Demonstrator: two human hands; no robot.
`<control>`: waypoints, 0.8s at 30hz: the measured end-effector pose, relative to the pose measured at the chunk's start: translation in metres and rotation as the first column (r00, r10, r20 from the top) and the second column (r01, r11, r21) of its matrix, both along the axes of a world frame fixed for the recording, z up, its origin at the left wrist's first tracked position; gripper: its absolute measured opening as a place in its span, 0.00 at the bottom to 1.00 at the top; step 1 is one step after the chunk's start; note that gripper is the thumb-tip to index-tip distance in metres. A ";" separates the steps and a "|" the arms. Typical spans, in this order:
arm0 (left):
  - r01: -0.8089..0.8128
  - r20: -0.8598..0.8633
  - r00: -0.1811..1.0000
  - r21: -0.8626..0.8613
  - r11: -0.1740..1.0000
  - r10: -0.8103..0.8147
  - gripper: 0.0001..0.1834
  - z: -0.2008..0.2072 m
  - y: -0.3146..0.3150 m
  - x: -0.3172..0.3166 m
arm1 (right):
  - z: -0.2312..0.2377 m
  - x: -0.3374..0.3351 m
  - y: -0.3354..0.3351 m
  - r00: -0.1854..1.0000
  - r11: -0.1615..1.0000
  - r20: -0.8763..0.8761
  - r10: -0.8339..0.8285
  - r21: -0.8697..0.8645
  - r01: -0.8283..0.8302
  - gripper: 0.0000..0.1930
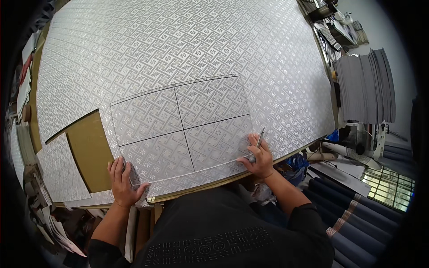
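Note:
A large sheet of silvery patterned fabric (286, 76) covers the table. On it lies a clear rectangular template (214, 145) with dark cross lines and a dark far edge. My left hand (123, 183) rests at the template's near left corner, fingers stretched and thumb spread, holding nothing. At the near right corner, my right hand (260, 158) has a slim silver pen-like tool (261, 137) between thumb and fingers, upper end pointing up and away. Its tip is hidden by the hand, and some fingertips lie on the template.
Left of the template, a cut-out gap bares the brown tabletop (87, 145), beside a loose fabric piece (65, 167). A tall stack of grey sheets (365, 87) and a fan (361, 145) stand at the right. Dark fabric rolls (357, 236) lie at the lower right.

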State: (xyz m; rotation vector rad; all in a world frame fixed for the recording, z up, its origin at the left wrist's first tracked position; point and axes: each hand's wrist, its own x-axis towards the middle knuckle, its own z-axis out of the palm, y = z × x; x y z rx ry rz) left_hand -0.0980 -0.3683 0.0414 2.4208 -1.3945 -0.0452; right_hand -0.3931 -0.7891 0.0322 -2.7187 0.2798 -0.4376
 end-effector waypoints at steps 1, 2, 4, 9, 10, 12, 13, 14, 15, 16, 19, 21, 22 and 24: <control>0.000 0.000 1.000 -0.001 1.000 0.000 0.44 0.000 0.000 0.000 | 0.000 0.001 0.001 1.000 1.000 0.004 -0.001 0.000 0.001 0.30; 0.002 0.007 1.000 -0.003 1.000 -0.002 0.44 0.001 0.000 0.002 | 0.001 0.001 0.001 1.000 1.000 0.011 -0.003 -0.001 0.003 0.30; 0.000 -0.002 1.000 -0.008 1.000 0.000 0.45 -0.001 -0.001 0.003 | 0.001 0.002 0.001 1.000 1.000 0.017 -0.006 -0.007 0.006 0.29; -0.023 -0.004 1.000 -0.021 1.000 0.023 0.45 0.001 0.003 0.002 | -0.002 0.012 0.000 0.998 1.000 0.060 0.021 0.007 -0.021 0.28; -0.025 -0.015 1.000 -0.023 0.999 0.024 0.45 0.005 0.006 0.001 | -0.003 0.011 0.001 0.996 0.998 0.070 0.050 0.027 -0.052 0.28; -0.020 -0.028 0.999 -0.044 0.999 0.019 0.45 0.008 0.000 0.000 | -0.006 0.007 -0.003 0.996 0.999 0.081 0.039 -0.005 -0.038 0.29; -0.017 -0.026 1.000 -0.063 0.998 0.016 0.46 0.009 -0.004 0.001 | -0.007 0.004 -0.003 0.995 0.999 0.090 0.038 -0.014 -0.037 0.28; -0.009 -0.032 0.999 -0.073 0.997 0.006 0.45 0.007 -0.007 0.001 | -0.006 -0.003 -0.002 0.995 0.999 0.095 0.032 -0.029 -0.029 0.28; -0.002 -0.048 0.999 -0.079 0.997 -0.002 0.45 0.007 -0.007 0.001 | -0.005 -0.004 -0.002 0.993 0.998 0.101 0.068 -0.003 -0.068 0.28; -0.039 -0.045 0.998 -0.054 0.998 0.037 0.45 0.008 -0.002 -0.001 | -0.005 -0.005 -0.001 0.995 0.998 0.085 0.055 -0.002 -0.055 0.27; -0.027 -0.033 0.999 -0.091 0.995 0.024 0.43 0.006 0.001 -0.008 | -0.008 -0.003 -0.001 0.995 0.999 0.083 0.052 -0.018 -0.051 0.27; -0.025 -0.019 1.000 -0.097 0.995 0.024 0.40 0.010 0.001 -0.005 | -0.007 -0.005 0.002 0.996 0.999 0.074 0.039 -0.032 -0.037 0.26; -0.020 -0.005 1.000 -0.105 0.994 0.020 0.36 0.011 0.001 -0.003 | -0.006 -0.005 0.002 0.997 0.999 0.061 0.041 -0.030 -0.039 0.26; -0.021 -0.013 1.000 -0.102 0.995 0.019 0.32 0.012 0.003 0.003 | -0.009 0.000 0.002 0.997 0.999 0.069 0.042 -0.024 -0.040 0.25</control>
